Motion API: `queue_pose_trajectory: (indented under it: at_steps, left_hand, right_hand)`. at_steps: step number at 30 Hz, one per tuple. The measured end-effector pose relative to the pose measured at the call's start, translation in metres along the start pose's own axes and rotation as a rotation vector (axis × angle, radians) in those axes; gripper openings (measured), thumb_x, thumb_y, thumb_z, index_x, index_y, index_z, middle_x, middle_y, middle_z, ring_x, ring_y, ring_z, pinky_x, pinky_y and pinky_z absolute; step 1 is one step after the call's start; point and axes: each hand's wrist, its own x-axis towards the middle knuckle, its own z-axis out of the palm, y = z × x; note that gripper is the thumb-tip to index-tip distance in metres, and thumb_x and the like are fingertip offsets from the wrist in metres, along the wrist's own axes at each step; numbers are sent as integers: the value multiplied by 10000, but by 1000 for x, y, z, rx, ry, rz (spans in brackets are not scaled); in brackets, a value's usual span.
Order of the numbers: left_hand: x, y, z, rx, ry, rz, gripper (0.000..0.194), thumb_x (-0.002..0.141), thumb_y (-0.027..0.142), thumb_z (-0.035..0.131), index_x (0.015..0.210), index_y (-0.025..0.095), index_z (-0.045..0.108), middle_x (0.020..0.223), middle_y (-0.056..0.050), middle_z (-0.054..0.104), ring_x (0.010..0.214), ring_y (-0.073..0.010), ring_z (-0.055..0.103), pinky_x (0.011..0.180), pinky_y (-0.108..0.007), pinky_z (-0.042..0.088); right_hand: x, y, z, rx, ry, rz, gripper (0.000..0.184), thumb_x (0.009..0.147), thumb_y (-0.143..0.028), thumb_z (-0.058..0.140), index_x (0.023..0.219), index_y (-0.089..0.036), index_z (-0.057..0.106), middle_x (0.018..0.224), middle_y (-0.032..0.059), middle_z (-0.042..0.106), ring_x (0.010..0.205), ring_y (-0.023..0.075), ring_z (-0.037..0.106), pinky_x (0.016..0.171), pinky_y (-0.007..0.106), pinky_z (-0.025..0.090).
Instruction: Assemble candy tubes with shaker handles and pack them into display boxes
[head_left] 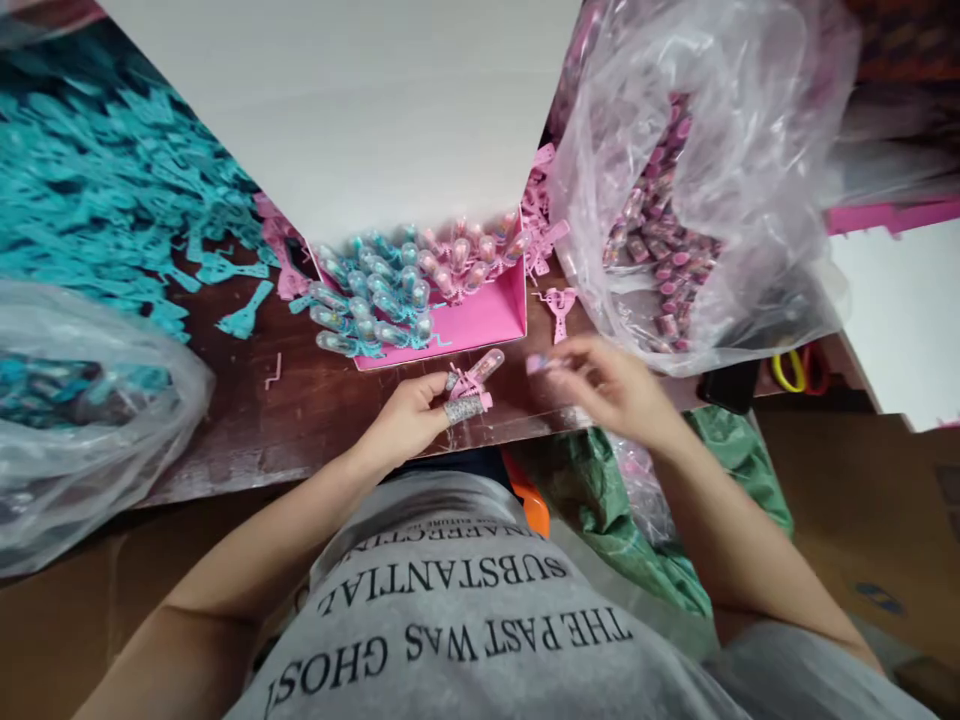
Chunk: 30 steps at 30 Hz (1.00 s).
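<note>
My left hand is closed around a pink plastic piece with a clear capsule, which tilts up to the right. Grey tape covers its thumb and a finger. To the right, my right hand is blurred, pinching a small pink-and-purple tube in its fingertips. Just beyond both hands stands a pink box with a raised white lid. Teal capsule pieces fill its left side, while pink ones stand at its right rear.
A heap of teal plastic parts covers the back left. Clear bags of small tubes lie at left and right. One pink part lies beside the box. A dark phone and yellow ring are at the right edge.
</note>
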Motion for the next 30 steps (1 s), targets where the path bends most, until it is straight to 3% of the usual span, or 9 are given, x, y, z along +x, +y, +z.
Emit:
queue_pose_trajectory:
  at_steps: [3, 8, 11, 15, 20, 23, 26, 28, 30]
  left_hand:
    - [-2, 3, -3, -47, -24, -5, 266, 815, 405, 864, 990, 208, 832, 921, -4, 783, 794, -131, 630, 843, -273, 545]
    - [-6, 3, -2, 45, -17, 96, 210, 871, 362, 811, 1011, 205, 815, 1025, -31, 803, 929, -186, 691, 922, -318, 565]
    - [-11, 2, -1, 243, 86, 292, 166, 937, 352, 758, 959, 189, 776, 906, -27, 754, 860, -176, 658, 815, -283, 549]
    - [-14, 1, -4, 627, 181, 573, 222, 1033, 319, 621, 893, 188, 734, 928, -52, 726, 839, -171, 647, 728, -268, 509]
    - [-11, 7, -14, 767, 257, 665, 223, 1047, 346, 645, 916, 181, 717, 914, -54, 742, 860, -187, 691, 750, -279, 543]
    - [-14, 11, -13, 833, 300, 755, 186, 1052, 286, 637, 924, 175, 712, 950, -61, 763, 854, -177, 712, 726, -265, 544]
    - [-17, 14, -7, 877, 322, 826, 161, 1061, 270, 623, 977, 178, 725, 1007, -69, 773, 899, -173, 731, 774, -260, 568]
    - [-14, 18, -3, 903, 326, 841, 171, 1067, 284, 613, 992, 181, 728, 998, -67, 773, 902, -175, 733, 797, -263, 576]
    - [-8, 26, -2, 960, 321, 832, 188, 1068, 306, 609, 999, 182, 732, 968, -68, 768, 891, -187, 730, 806, -279, 578]
  right_hand:
    - [2, -30, 22, 130, -143, -157, 199, 1068, -384, 630, 1187, -240, 698, 1034, 38, 793, 838, 156, 729, 767, 289, 586]
    - [0, -32, 40, 94, -98, -203, 186, 1083, -363, 610, 1208, -261, 704, 1090, 42, 808, 960, 179, 757, 860, 323, 602]
    - [-4, -32, 47, 186, -87, -31, 262, 1089, -456, 580, 1152, -242, 718, 988, 35, 813, 840, 166, 756, 756, 303, 591]
    - [-5, -35, 51, 351, -193, 289, 539, 1109, -595, 454, 807, -211, 682, 624, -11, 689, 519, 113, 620, 564, 263, 497]
    - [0, -36, 45, 369, -62, 174, 513, 966, -641, 703, 1261, -224, 667, 987, 54, 780, 701, 153, 685, 586, 280, 525]
    - [5, -36, 41, 300, -19, 174, 404, 999, -622, 668, 1008, -220, 708, 864, 32, 753, 684, 145, 653, 622, 283, 516]
    - [10, -37, 36, 333, -67, 220, 528, 1052, -673, 534, 836, -214, 683, 658, 2, 666, 582, 130, 602, 557, 272, 473]
    - [15, -40, 32, 398, -78, 158, 525, 1015, -717, 570, 1034, -216, 728, 852, 35, 762, 681, 153, 679, 604, 291, 532]
    - [22, -42, 25, 397, -71, 54, 536, 962, -690, 686, 1267, -250, 704, 1148, 65, 791, 903, 200, 751, 776, 348, 609]
